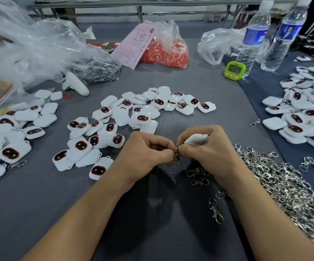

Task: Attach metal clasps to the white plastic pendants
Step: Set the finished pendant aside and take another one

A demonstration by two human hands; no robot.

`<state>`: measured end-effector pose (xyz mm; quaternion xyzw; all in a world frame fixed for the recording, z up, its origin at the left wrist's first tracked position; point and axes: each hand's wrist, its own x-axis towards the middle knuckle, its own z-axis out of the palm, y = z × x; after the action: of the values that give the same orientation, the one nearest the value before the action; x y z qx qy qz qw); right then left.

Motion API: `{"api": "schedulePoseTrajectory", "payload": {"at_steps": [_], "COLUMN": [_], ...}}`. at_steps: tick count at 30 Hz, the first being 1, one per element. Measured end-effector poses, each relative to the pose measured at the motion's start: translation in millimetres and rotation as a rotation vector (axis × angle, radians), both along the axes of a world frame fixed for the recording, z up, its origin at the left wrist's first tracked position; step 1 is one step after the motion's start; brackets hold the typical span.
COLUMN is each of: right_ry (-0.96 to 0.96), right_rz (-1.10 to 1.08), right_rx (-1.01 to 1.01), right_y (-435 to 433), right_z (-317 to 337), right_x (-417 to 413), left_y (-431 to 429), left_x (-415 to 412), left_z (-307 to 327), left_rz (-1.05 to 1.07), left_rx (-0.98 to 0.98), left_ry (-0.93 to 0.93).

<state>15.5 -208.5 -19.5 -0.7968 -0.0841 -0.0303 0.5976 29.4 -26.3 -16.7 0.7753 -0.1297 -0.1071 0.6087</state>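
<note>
Bags lie beyond the hands. Straight ahead, a clear bag [168,51] holds orange-red bits, and a pink slip [133,46] leans on it. Crumpled bags [39,44] fill the far left, one over something dark. Beyond the right hand [207,149] lies a limp bag [216,46]; its contents cannot be told. Two clear bottles [252,38] stand upright there, with a green timer [235,70] just beside the nearer one.

The left hand [145,153] pinches a small metal clasp [177,150] between thumb and fingertips. The right hand curls round a white pendant [195,139], and its fingertips meet the left's at the clasp's ring.

Pendants [139,112] lie scattered just beyond the hands, with more piled far to the left and far to the right. They are glossy white rounded squares, and some show a dark oval window rimmed in red. Clasps [276,178], shiny and silver, form a tangled heap right of the right hand, and a few loose ones lie under its wrist.

The surface [152,213] is a matte grey-blue cloth. Metal table legs stand at the back of the room.
</note>
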Motion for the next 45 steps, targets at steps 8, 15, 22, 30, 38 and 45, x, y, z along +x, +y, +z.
{"api": "schedulePoseTrajectory", "payload": {"at_steps": [8, 15, 22, 30, 38, 45], "right_ry": [-0.006, 0.005, 0.212, 0.001, 0.016, 0.032], "right_rz": [0.003, 0.038, -0.174, -0.230, -0.289, -0.220], "right_rx": [0.011, 0.020, 0.020, -0.318, -0.390, -0.290], "right_y": [1.8, 1.4, 4.1, 10.0, 6.7, 8.3], "right_z": [1.5, 1.5, -5.0, -6.4, -8.6, -8.4], "right_x": [-1.7, -1.8, 4.9, -0.3, 2.4, 2.8], "left_y": [0.8, -2.0, 2.2, -7.1, -1.1, 2.7], "left_x": [0.7, 0.6, 0.3, 2.8, 7.0, 8.8], "left_z": [-0.3, -1.0, -9.4, -12.7, -8.4, -13.2], "left_rz": [-0.023, 0.010, 0.461, 0.309, 0.190, 0.146], "left_rx": [-0.025, 0.021, 0.455, 0.803, 0.664, 0.608], "left_ry": [0.013, 0.009, -0.387, -0.458, -0.310, -0.321]}}
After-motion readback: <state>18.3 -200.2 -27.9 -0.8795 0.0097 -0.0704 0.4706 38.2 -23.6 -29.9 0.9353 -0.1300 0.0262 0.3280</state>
